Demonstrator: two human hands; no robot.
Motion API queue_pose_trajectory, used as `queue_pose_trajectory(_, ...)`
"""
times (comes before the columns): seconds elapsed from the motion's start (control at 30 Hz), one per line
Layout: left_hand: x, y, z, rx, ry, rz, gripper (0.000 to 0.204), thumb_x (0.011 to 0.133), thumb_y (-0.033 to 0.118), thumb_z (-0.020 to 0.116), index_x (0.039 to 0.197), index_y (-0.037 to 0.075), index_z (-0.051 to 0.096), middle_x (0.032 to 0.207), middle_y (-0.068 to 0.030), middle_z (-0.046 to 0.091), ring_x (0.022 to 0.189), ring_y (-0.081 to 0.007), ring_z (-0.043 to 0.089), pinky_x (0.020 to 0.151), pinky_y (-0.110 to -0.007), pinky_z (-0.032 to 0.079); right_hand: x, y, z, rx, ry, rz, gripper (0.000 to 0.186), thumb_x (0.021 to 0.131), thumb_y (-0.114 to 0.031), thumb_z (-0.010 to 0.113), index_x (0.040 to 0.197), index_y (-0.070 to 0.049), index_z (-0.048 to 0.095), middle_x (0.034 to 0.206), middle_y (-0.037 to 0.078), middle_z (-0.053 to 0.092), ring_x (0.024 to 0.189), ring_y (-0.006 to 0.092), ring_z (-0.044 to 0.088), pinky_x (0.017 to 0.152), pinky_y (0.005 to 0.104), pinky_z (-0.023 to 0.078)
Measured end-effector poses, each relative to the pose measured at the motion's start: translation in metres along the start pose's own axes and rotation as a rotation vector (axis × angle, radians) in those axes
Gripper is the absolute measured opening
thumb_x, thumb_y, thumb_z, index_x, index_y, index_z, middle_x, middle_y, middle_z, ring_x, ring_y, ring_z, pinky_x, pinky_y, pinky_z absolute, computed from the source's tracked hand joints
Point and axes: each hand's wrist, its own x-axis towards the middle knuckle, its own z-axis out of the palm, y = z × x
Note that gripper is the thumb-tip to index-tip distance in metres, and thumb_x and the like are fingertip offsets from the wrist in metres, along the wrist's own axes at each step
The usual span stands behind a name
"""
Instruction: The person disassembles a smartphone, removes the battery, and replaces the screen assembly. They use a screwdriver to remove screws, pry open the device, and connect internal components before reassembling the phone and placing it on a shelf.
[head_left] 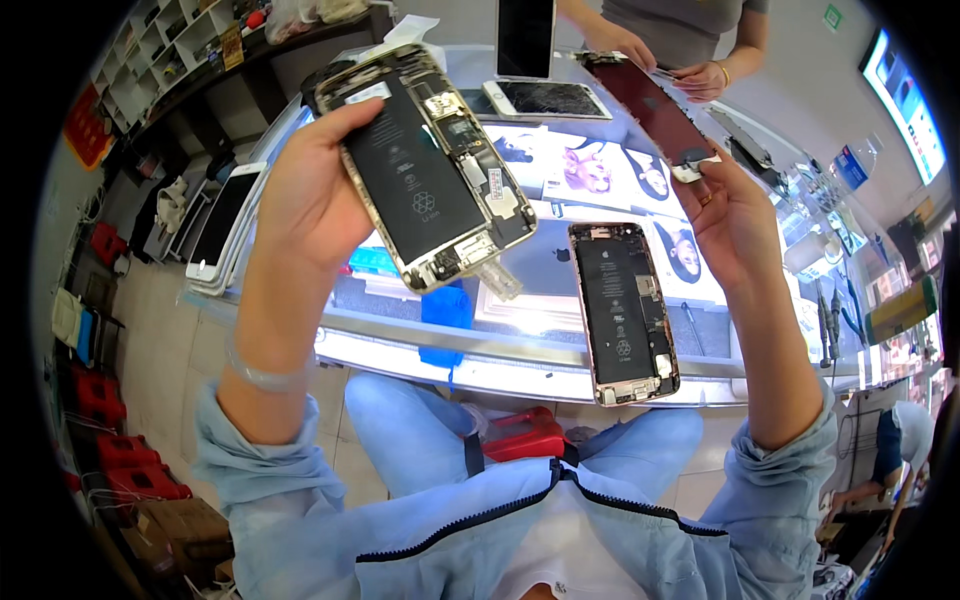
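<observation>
My left hand is closed round the edge of an opened smartphone, its thumb on the top of the frame. The black battery and inner boards of this phone face me. In my right hand, pinched by its near end, is a detached phone screen, tilted, with a dark reddish surface towards me. Between my hands, at the near edge of the glass counter, lies a second opened smartphone with its battery showing.
The glass counter spans the front. On it are a cracked white phone, a standing phone and stacked white phones at left. Screwdrivers and a bottle sit at right. Another person's hands are across the counter.
</observation>
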Motion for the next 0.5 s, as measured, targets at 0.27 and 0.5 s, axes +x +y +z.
queue_pose_trajectory(0.27, 0.055, -0.057, 0.008, 0.327, 0.13, -0.015, 0.034, 0.086, -0.005, 0.038, 0.12, 0.001, 0.04, 0.11, -0.0189, 0.056, 0.098, -0.0281, 0.06, 0.085, -0.043, 0.052, 0.004, 0.004, -0.003, -0.199, -0.044, -0.139, 0.056, 0.078, 0.005, 0.053, 0.127, 0.001, 0.028, 0.102, 0.017, 0.056, 0.091, 0.0231, 0.06, 0.082, 0.0365, 0.05)
queue_pose_trajectory(0.5, 0.053, -0.058, 0.004, 0.311, 0.092, -0.027, 0.034, 0.087, -0.002, 0.036, 0.121, -0.004, 0.038, 0.114, -0.0234, 0.054, 0.102, -0.0299, 0.059, 0.089, -0.042, 0.051, -0.006, 0.004, 0.004, -0.247, -0.084, -0.166, 0.055, 0.078, 0.006, 0.054, 0.126, 0.002, 0.029, 0.099, 0.015, 0.059, 0.088, 0.0216, 0.062, 0.077, 0.0336, 0.053)
